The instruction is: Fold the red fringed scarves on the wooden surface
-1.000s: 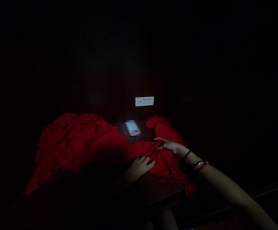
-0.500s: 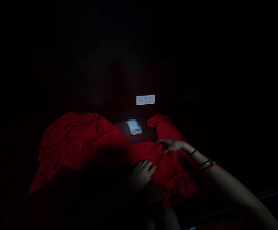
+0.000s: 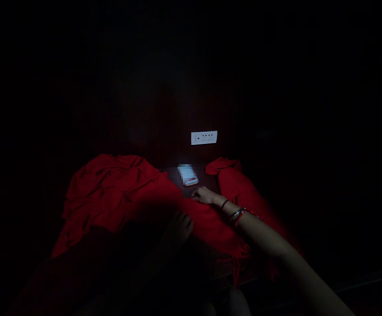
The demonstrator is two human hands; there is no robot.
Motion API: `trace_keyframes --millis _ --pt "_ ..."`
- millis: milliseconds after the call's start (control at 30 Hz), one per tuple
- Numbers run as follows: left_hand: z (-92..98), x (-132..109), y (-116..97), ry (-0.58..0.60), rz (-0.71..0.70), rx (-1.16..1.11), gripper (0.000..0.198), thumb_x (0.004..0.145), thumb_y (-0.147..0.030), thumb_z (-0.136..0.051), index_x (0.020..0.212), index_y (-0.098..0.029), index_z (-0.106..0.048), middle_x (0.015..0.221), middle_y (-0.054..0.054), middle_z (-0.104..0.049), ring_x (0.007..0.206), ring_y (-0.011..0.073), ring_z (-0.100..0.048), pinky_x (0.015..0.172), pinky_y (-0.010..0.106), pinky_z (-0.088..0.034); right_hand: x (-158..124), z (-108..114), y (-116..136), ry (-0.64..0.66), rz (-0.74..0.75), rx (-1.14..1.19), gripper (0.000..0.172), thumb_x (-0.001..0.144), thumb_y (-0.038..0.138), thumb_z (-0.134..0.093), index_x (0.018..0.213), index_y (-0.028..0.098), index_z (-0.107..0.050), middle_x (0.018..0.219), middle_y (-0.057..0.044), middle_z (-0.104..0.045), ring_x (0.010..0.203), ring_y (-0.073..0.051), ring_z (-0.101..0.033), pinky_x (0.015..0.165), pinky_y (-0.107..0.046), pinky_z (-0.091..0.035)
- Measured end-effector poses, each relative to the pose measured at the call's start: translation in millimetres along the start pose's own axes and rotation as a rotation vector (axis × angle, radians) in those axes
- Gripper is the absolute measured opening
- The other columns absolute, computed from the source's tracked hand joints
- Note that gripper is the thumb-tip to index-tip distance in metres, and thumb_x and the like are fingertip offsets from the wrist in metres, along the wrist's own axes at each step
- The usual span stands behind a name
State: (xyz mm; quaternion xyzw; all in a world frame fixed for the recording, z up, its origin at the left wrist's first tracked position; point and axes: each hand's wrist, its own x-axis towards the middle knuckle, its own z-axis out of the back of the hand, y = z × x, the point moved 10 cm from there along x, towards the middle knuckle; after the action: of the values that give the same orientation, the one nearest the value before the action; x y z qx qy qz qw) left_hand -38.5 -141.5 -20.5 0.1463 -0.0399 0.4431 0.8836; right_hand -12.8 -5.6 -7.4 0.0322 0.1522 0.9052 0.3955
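A red fringed scarf (image 3: 207, 221) is spread across a dark surface, flatter in the middle and bunched in loose folds (image 3: 101, 188) on the left. My right hand (image 3: 204, 195), with bracelets at the wrist, is at the scarf's far edge with its fingers curled in on the cloth. Dimly lit, my left hand (image 3: 179, 228) rests on the near edge with its fingers lying over the cloth; its thumb is hidden. Beyond my right hand lies a phone (image 3: 191, 179) with a bright, pixelated screen.
A white wall socket (image 3: 204, 137) is set in the dark wall behind. More red cloth (image 3: 240, 188) lies folded at the right. Fringe hangs over the front edge of the surface (image 3: 223, 267). Part of a leg (image 3: 238, 300) shows below. Deep shadow hides the surroundings.
Both hands have moved left along the scarf, and the right hand's fingers have curled in. The scarf's fringed end has shifted and is less spread out. The view has turned slightly left.
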Motion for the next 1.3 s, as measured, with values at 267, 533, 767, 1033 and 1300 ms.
trace_keyframes --millis 267,533,767,1033,1300 --pt "-25.6 1.4 11.3 0.091 0.005 0.013 0.019 0.082 -0.009 -0.044 0.088 -0.015 -0.062 0.076 0.007 -0.059 0.074 0.0173 -0.055 0.076 0.032 -0.046 14.5 -4.4 -27.6 -0.019 -0.219 0.028 0.027 0.075 0.005 -0.044 0.089 0.009 -0.067 0.09 -0.012 -0.067 0.082 -0.017 -0.062 0.064 -0.019 -0.041" --pt "-13.7 -5.0 8.6 -0.142 -0.007 0.046 0.029 0.084 -0.011 -0.041 0.106 -0.018 -0.059 0.112 0.011 -0.058 0.103 0.0218 -0.052 0.092 0.043 -0.037 13.1 -0.4 -16.2 -0.005 -0.179 0.096 0.021 0.081 0.018 -0.05 0.095 0.014 -0.064 0.09 -0.004 -0.066 0.078 -0.011 -0.059 0.067 -0.017 -0.041" --pt "-6.1 -21.0 20.2 -0.054 0.002 -0.049 0.048 0.082 -0.013 -0.037 0.129 -0.023 -0.042 0.134 0.01 -0.042 0.125 0.0227 -0.034 0.101 0.046 -0.026 16.7 3.2 1.6 -0.065 -0.134 0.078 0.023 0.082 0.017 -0.047 0.1 0.011 -0.062 0.102 -0.01 -0.062 0.092 -0.016 -0.055 0.078 -0.023 -0.041" --pt "25.8 -66.3 133.8 -0.259 0.615 0.019 0.044 0.086 -0.031 -0.038 0.125 -0.012 -0.045 0.133 0.018 -0.04 0.125 0.0314 -0.032 0.099 0.049 -0.03 -40.2 -3.5 49.2 -0.234 0.114 -0.053 0.063 0.084 0.05 -0.04 0.137 0.019 -0.027 0.139 -0.013 -0.03 0.128 -0.027 -0.024 0.101 -0.047 -0.023" --pt "56.7 -94.2 194.0 -0.245 0.847 0.092 0.032 0.087 -0.035 -0.037 0.101 -0.018 -0.06 0.132 0.013 -0.039 0.125 0.0303 -0.03 0.102 0.05 -0.023 -15.3 21.8 60.1 -0.198 0.165 0.015 0.043 0.085 0.037 -0.043 0.118 0.01 -0.052 0.124 -0.014 -0.047 0.117 -0.02 -0.04 0.099 -0.033 -0.03"
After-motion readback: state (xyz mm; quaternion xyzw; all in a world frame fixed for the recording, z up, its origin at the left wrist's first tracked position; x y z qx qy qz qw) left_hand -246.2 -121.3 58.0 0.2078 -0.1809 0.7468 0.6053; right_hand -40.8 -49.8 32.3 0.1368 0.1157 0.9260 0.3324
